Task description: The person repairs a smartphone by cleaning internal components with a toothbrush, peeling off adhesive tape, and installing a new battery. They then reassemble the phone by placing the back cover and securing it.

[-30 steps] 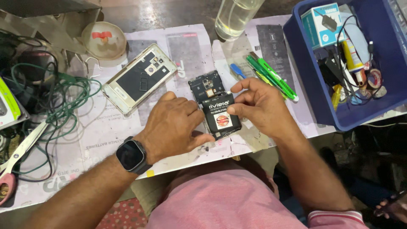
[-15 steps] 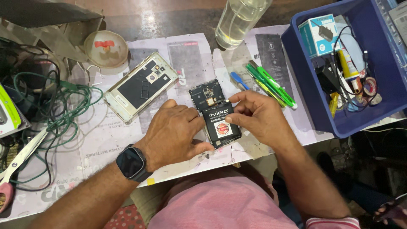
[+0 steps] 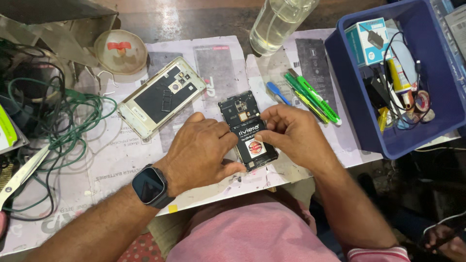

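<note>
An opened black phone body (image 3: 241,110) lies on the paper-covered table, with a black battery (image 3: 255,145) bearing a red round sticker set in its lower half. My left hand (image 3: 201,150), a dark smartwatch (image 3: 150,186) on its wrist, holds the phone's left edge, thumb at the bottom corner. My right hand (image 3: 293,133) grips the right edge, its fingertips pressing on the battery's top. The phone's pale gold back cover (image 3: 160,96) lies face up to the left, apart from both hands.
A blue plastic bin (image 3: 439,104) of small tools and boxes stands at right. Green pens (image 3: 313,99) and a blue pry tool (image 3: 277,92) lie by my right hand. A glass bottle (image 3: 279,22) stands behind. Green wire (image 3: 73,121), scissors (image 3: 22,174) and a round lid (image 3: 120,51) sit left.
Both hands have stayed on the phone; my right fingers shifted slightly over the battery's top. The camera view drifted a little.
</note>
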